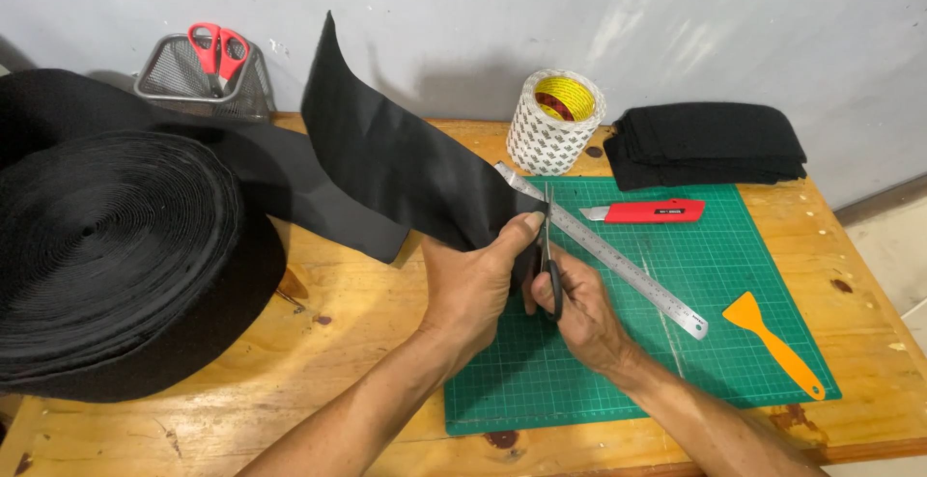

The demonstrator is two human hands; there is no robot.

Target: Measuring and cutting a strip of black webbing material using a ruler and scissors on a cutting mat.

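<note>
- Wooden table, bare boards under and around both forearms.
- Big black roll of wide strap, lying flat well out to the left of the left hand, its loose end running up and across toward that hand.
- Green cutting mat, spread beneath the right hand and stretching away to its right.
- Black strap, lifted off the table, standing on edge and twisting, its end reaching down into the left hand.
- Stack of cut black pieces, beyond the right hand, up and to its right, off the mat's far edge.
- Left hand, closed around the strap's end, thumb pressed on top near the blades.
- Right hand, just beside the left hand, fingers clenched through the handles of the scissors; blades pointing away, set against the strap's end.
- Steel ruler, slanting on the mat, passing just behind the scissors.
- Tape roll, upright beyond both hands.
- Wire basket with red-handled scissors, far up to the left.
- Red utility knife, just right of the ruler.
- Orange scraper, well right of the right hand.
</note>
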